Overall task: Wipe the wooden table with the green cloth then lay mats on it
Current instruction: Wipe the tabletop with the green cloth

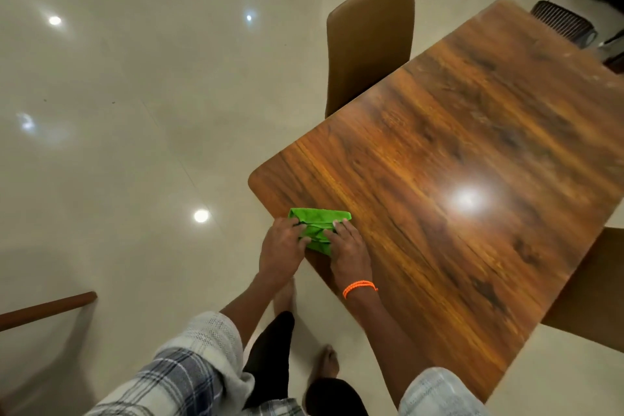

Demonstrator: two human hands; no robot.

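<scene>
wooden table (456,152) near corner | green cloth (319,223) folded, long axis along edge | left hand (282,246), right hand (346,246) grips pinching cloth

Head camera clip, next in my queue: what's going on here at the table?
A person stands at the near corner of a wooden table with both hands on a green cloth that lies folded on the tabletop by the edge. The left hand and the right hand, which has an orange band at the wrist, rest on the cloth's near side, fingers curled into its folds. No mats are in view. A brown chair stands at the far side of the table.
</scene>
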